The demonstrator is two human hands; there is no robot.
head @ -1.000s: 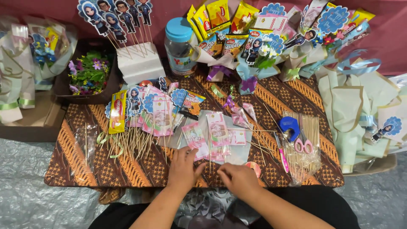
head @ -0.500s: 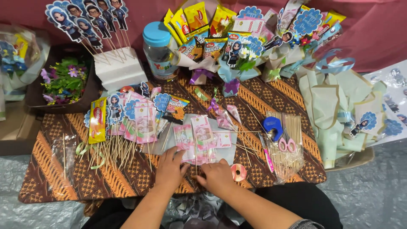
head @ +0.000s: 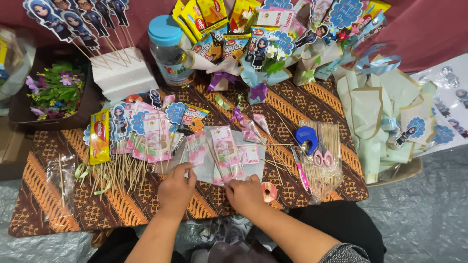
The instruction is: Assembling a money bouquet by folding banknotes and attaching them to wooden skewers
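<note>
Two bare hands work at the near edge of a low table covered in a brown and orange batik-patterned cloth (head: pixel 58 195), which sits on grey plastic sheeting (head: pixel 419 214) spread over the floor, with a dark red fabric backdrop (head: pixel 419 29) behind.

At far left a dark tray holds small purple and green flowers (head: pixel 53 87). Just right of it a white foam block (head: pixel 124 73) stands with cartoon figure cut-outs on wooden sticks (head: pixel 73 19) pushed into it. In front lies a yellow snack sachet (head: pixel 99 136) beside a fan of pink wrapped banknotes on bamboo skewers (head: pixel 151 139).

Near the middle, the left hand (head: pixel 175 187) rests curled and mostly closed, its fingertips pinching the lower edge of a clear plastic sleeve (head: pixel 207 165) that lies flat on the cloth. The right hand (head: pixel 245 193) is beside it, knuckles up and fingers bent, pressing on the bottom of a pink banknote in clear wrapping (head: pixel 226 153) that lies on that sleeve; I cannot tell whether it grips the note or only holds it down. A small pink tape roll (head: pixel 268 191) touches the right hand's outer side.

Behind, a clear plastic jar with a light blue lid (head: pixel 168 48) stands by bouquets of yellow snack packets (head: pixel 219 29). Further right lie a blue tape dispenser (head: pixel 307 139), pink-handled scissors (head: pixel 322 156) and a bundle of plain skewers (head: pixel 331 141). At far right, pale green wrapping papers (head: pixel 380 107) are stacked.
</note>
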